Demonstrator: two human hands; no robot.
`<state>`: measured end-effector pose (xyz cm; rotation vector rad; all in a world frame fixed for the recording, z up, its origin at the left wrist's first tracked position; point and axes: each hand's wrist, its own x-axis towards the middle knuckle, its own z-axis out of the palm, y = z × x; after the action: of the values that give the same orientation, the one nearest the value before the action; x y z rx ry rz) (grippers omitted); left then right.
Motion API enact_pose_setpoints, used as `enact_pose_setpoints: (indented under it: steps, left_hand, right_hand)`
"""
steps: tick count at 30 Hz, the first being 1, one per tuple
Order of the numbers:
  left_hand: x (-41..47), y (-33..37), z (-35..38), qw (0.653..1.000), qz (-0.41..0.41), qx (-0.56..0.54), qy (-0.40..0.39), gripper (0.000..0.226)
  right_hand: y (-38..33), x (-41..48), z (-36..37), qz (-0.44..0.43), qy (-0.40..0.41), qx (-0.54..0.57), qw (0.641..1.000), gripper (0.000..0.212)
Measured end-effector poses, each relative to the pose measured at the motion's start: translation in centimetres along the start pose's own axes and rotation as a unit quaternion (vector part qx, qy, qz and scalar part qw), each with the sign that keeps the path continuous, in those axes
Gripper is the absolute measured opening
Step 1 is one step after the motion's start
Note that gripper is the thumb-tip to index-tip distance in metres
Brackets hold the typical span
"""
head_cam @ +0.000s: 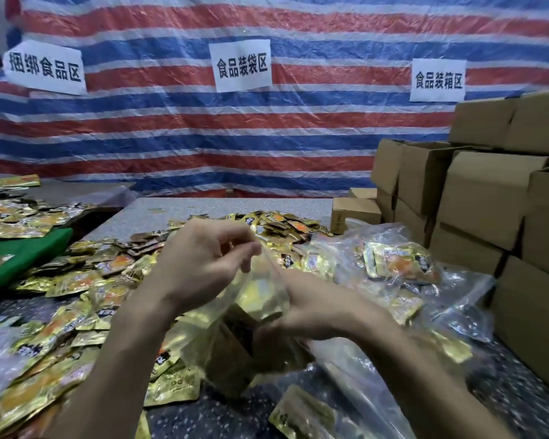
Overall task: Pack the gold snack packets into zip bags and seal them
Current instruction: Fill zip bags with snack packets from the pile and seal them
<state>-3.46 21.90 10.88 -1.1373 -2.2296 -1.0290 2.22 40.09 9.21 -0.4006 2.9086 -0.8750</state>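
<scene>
A clear zip bag (235,340) stuffed with gold snack packets stands between my hands at the centre. My left hand (200,258) pinches the top edge of the bag's mouth and holds it up. My right hand (311,308) grips the bag's right side just below the mouth. Loose gold snack packets (73,280) lie in a wide heap across the speckled table to the left and behind. Filled zip bags (396,261) are piled to the right. The bag's zip strip is blurred, so whether it is sealed is unclear.
Cardboard boxes (482,198) are stacked along the right side. A green surface (19,251) lies at the left. A striped tarp with three paper signs (242,65) forms the back wall. Empty clear bags (355,388) lie near the front edge.
</scene>
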Motion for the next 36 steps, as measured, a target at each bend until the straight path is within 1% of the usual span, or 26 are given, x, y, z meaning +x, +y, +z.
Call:
enact_pose_setpoints:
  steps: [1, 2, 3, 5, 6, 8, 11, 13, 15, 16, 17, 18, 19, 20, 21, 22, 23, 24, 25, 26, 28, 29, 30, 31, 34, 36]
  left_hand:
    - [0.0, 0.1, 0.3, 1.000, 0.002, 0.012, 0.005, 0.013]
    - [0.0, 0.2, 0.6, 1.000, 0.003, 0.024, 0.018, 0.010]
    - [0.0, 0.4, 0.8, 0.999, 0.007, 0.029, 0.034, 0.009]
    - [0.2, 1.1, 1.3, 0.998, 0.011, 0.021, 0.056, 0.032]
    - [0.2, 1.4, 1.5, 0.998, 0.015, 0.014, 0.058, 0.042]
    - [0.1, 2.2, 2.0, 0.998, 0.026, 0.015, 0.048, 0.053]
    - [-0.1, 3.1, 3.2, 0.999, 0.023, 0.031, 0.008, 0.048]
    - [-0.2, 3.5, 4.3, 0.998, 0.028, 0.048, -0.015, 0.040]
    - [-0.3, 3.9, 5.3, 0.998, 0.036, 0.045, -0.036, 0.038]
    - [-0.4, 4.0, 5.8, 0.998, 0.039, 0.037, -0.044, 0.038]
    - [-0.5, 4.1, 6.2, 0.997, 0.040, 0.034, -0.049, 0.038]
    - [-0.5, 4.2, 6.5, 0.997, 0.039, 0.037, -0.053, 0.038]
    - [-0.6, 4.2, 6.7, 0.997, 0.036, 0.042, -0.055, 0.039]
    - [-0.6, 4.2, 6.9, 0.997, 0.032, 0.048, -0.056, 0.039]
    - [-0.6, 4.1, 7.0, 0.997, 0.029, 0.051, -0.053, 0.039]
    - [-0.6, 4.0, 7.1, 0.997, 0.026, 0.051, -0.050, 0.039]
    - [-0.6, 3.9, 7.1, 0.997, 0.024, 0.049, -0.045, 0.039]
    - [-0.6, 3.9, 7.2, 0.998, 0.022, 0.048, -0.043, 0.038]
    - [-0.6, 3.8, 7.2, 0.998, 0.021, 0.049, -0.041, 0.039]
    - [-0.6, 3.8, 7.2, 0.998, 0.018, 0.051, -0.040, 0.039]
    - [-0.5, 3.8, 7.2, 0.998, 0.012, 0.056, -0.036, 0.039]
    - [-0.4, 3.8, 7.1, 0.998, 0.010, 0.057, -0.033, 0.039]
    - [-0.4, 3.8, 6.9, 0.998, 0.005, 0.054, -0.028, 0.038]
    - [-0.6, 3.6, 6.6, 0.999, -0.003, 0.046, -0.018, 0.036]
    - [-1.8, 2.9, 5.1, 0.999, -0.043, 0.020, 0.015, 0.032]
    - [-3.4, 2.1, 3.7, 0.997, -0.067, 0.028, 0.029, 0.028]
  right_hand:
    - [-0.1, 0.3, 0.4, -0.002, 0.002, 0.004, 1.000, 0.038]
    - [0.0, 0.5, 0.5, 0.007, 0.018, 0.021, 1.000, 0.020]
    - [0.2, 0.6, 0.3, 0.019, 0.042, 0.049, 0.998, 0.012]
    - [0.5, 0.0, -0.8, 0.046, 0.098, 0.131, 0.985, 0.008]
    - [0.8, -0.4, -1.9, 0.062, 0.125, 0.174, 0.975, 0.010]
    - [1.6, -1.3, -4.3, 0.075, 0.184, 0.234, 0.952, 0.014]
    - [3.6, -2.4, -8.4, 0.099, 0.304, 0.296, 0.900, 0.012]
    - [6.0, -2.5, -10.7, 0.136, 0.392, 0.303, 0.858, 0.000]
    - [9.0, -2.3, -11.7, 0.197, 0.452, 0.277, 0.825, 0.011]
    - [10.6, -2.2, -11.5, 0.238, 0.456, 0.244, 0.822, 0.015]
    - [12.0, -2.2, -10.9, 0.287, 0.433, 0.202, 0.831, 0.018]
    - [12.9, -2.4, -10.1, 0.328, 0.391, 0.167, 0.844, 0.020]
    - [13.6, -2.6, -9.3, 0.355, 0.355, 0.134, 0.854, 0.021]
    - [14.0, -2.7, -8.6, 0.370, 0.343, 0.107, 0.857, 0.023]
    - [14.3, -2.8, -8.1, 0.378, 0.354, 0.085, 0.851, 0.034]
    - [14.3, -2.9, -7.9, 0.388, 0.379, 0.064, 0.838, 0.057]
    - [14.2, -2.9, -7.7, 0.389, 0.413, 0.039, 0.823, 0.082]
    - [13.6, -3.0, -7.5, 0.376, 0.451, 0.005, 0.810, 0.097]
    - [12.8, -3.2, -7.2, 0.350, 0.486, -0.038, 0.800, 0.102]
    - [11.8, -3.2, -6.8, 0.315, 0.517, -0.077, 0.792, 0.100]
    - [9.4, -3.2, -5.6, 0.225, 0.570, -0.114, 0.782, 0.087]
    - [8.3, -3.1, -5.0, 0.185, 0.582, -0.100, 0.786, 0.077]
    - [7.2, -3.0, -4.5, 0.150, 0.576, -0.070, 0.801, 0.065]
    - [6.2, -2.7, -4.0, 0.117, 0.553, -0.029, 0.825, 0.052]
    - [3.3, -1.3, -3.1, 0.041, 0.424, 0.070, 0.902, 0.022]
    - [1.4, -0.1, -2.6, 0.007, 0.334, 0.081, 0.939, 0.012]
